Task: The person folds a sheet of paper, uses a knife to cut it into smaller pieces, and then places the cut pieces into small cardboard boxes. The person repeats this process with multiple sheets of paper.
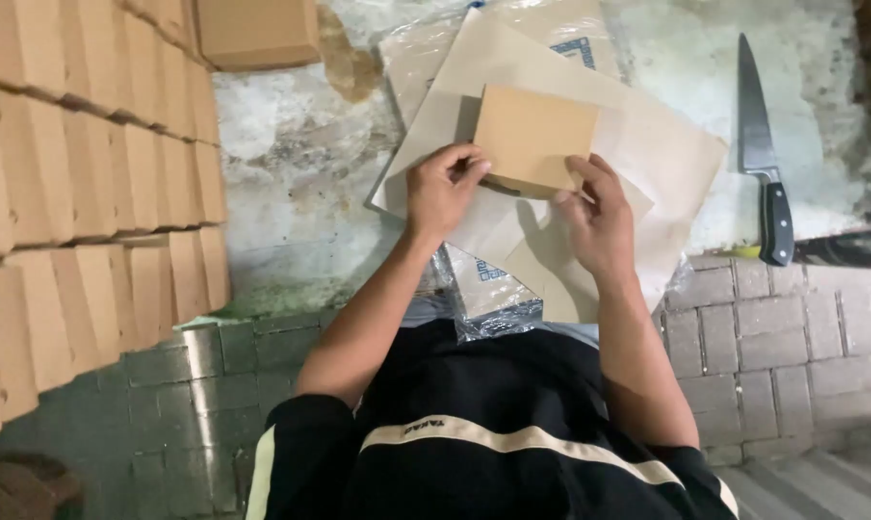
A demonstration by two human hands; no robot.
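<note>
Black fabric with a pale stripe (512,438) is filling the bottom of the view, nearest the camera, and both bare forearms are reaching out from it. Between the hands, a small brown cardboard box (534,135) is lying flat on a stack of tan paper sheets (662,154), its long axis running left to right and tilting slightly down toward the right. The left hand (442,190) is pinching the box's near left corner with thumb and curled fingers closing on it. The right hand (599,214) is gripping the near right corner, thumb on top, fingers tucked below (their tips are hidden). Both wrists are angling inward. Clear plastic wrap (488,299) is lying just under the sheets. A kitchen knife (763,159) is resting well apart on the right, blade pointing away. Stacked cardboard boxes (89,193) are standing at left.
</note>
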